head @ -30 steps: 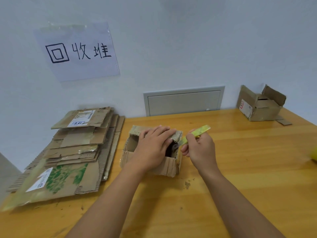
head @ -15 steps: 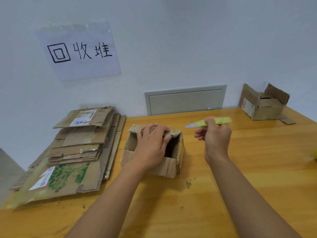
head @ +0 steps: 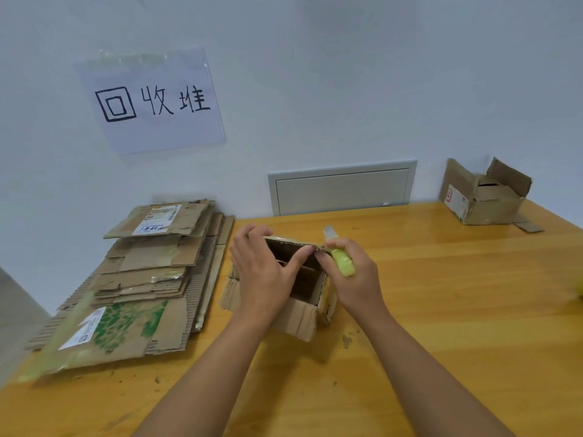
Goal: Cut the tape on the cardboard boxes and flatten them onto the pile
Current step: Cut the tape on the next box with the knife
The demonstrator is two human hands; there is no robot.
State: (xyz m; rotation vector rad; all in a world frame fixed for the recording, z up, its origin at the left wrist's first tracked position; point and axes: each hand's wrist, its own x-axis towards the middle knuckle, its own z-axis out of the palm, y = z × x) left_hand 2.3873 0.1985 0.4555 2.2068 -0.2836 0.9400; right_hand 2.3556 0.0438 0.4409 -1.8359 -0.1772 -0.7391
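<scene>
- Head view, grip: left hand (head: 263, 272) curls over the far rim of the small cardboard box (head: 293, 298), fingers hooked on its far edge at 11 o'clock, thumb pressed on the top edge near the right hand.
- Right hand (head: 353, 279) is wrapped round a yellow-green utility knife (head: 340, 257); its tip points toward 11 o'clock, just past the box's far right corner.
- Small cardboard box: open-topped, on the wooden table (head: 441, 310) at centre, flaps splayed at its base.
- Pile of flattened cardboard (head: 142, 279): at 9 o'clock from the box, just beside it, several layers with labels showing.
- Second cardboard box (head: 485, 197): at 2 o'clock, well apart, flaps up, against the wall.
- Paper sign (head: 151, 102): handwritten, taped to the wall at 11 o'clock.
- Wall panel (head: 342, 187): at 12 o'clock, behind the table.
</scene>
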